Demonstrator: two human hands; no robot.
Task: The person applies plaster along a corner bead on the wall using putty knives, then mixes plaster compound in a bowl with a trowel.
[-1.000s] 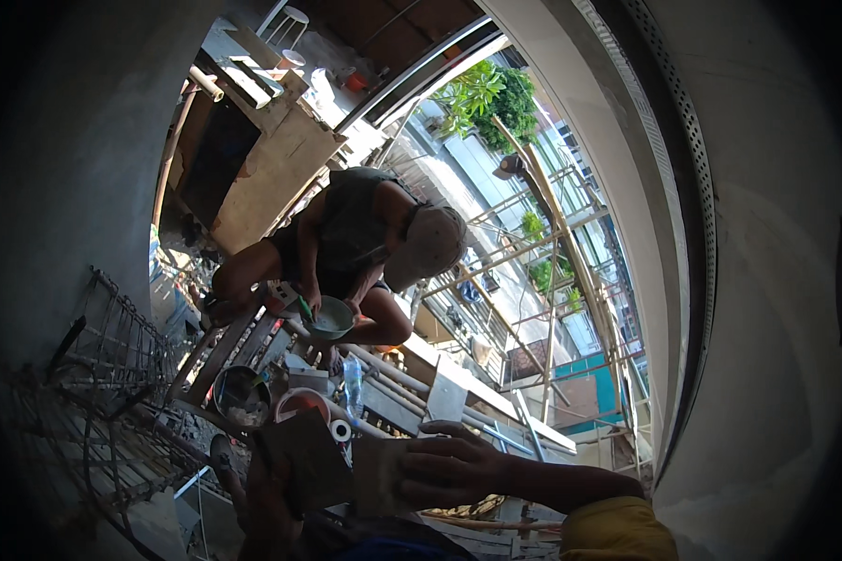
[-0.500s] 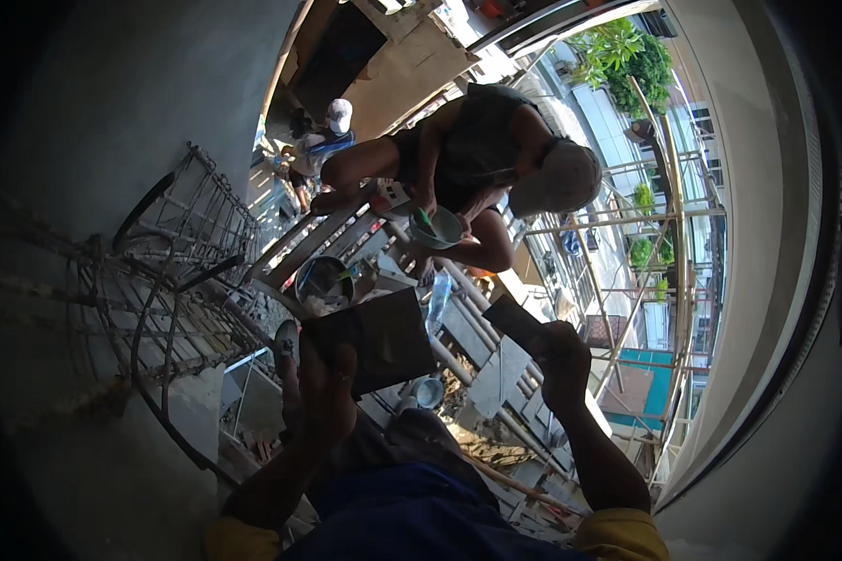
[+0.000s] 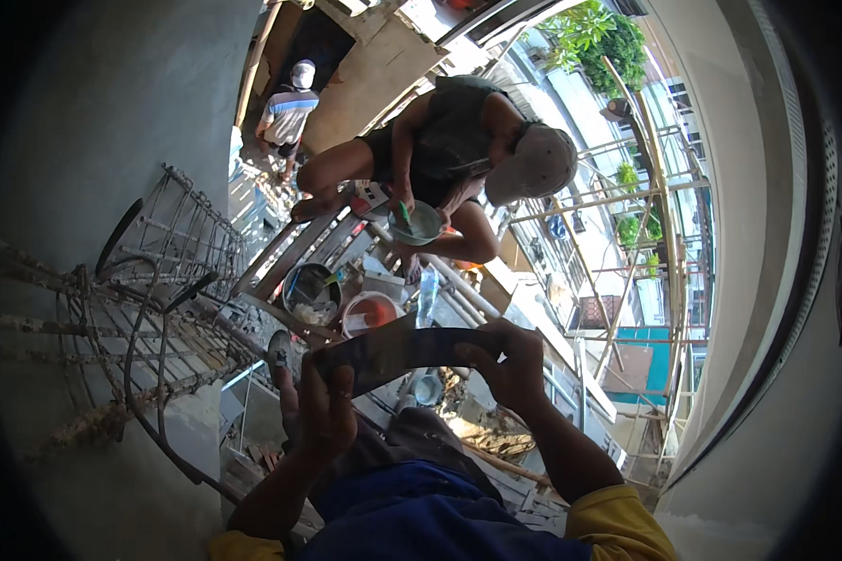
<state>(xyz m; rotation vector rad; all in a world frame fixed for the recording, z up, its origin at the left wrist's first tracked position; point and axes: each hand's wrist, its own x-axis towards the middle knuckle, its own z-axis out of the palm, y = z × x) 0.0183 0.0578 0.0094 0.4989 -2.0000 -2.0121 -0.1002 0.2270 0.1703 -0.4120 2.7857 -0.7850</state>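
Note:
My left hand (image 3: pixel 327 411) is closed on the near-left end of a dark, thin sheet (image 3: pixel 393 355), its exact kind unclear. The sheet shows as a curved band stretching across in front of me. At the band's right end, my right hand (image 3: pixel 515 369) pinches a dark flat piece between thumb and fingers. Whether this is a separate strip or part of the same sheet cannot be made out. Both forearms rise from yellow sleeves, and the hands are level with each other above my knees.
A person in a cap (image 3: pixel 463 140) crouches ahead, holding a bowl (image 3: pixel 426 222) and a green-handled tool. Below stand a black bucket (image 3: pixel 295 280), an orange-lined bucket (image 3: pixel 384 304) and a clear bottle (image 3: pixel 428 294). Metal mesh (image 3: pixel 182 243) projects at left; bamboo scaffolding (image 3: pixel 669 206) stands right. Another person (image 3: pixel 290 112) is farther off.
My right hand has come left and inward to meet the dark sheet, which has turned from broad face to narrow curved band. The far person now stands.

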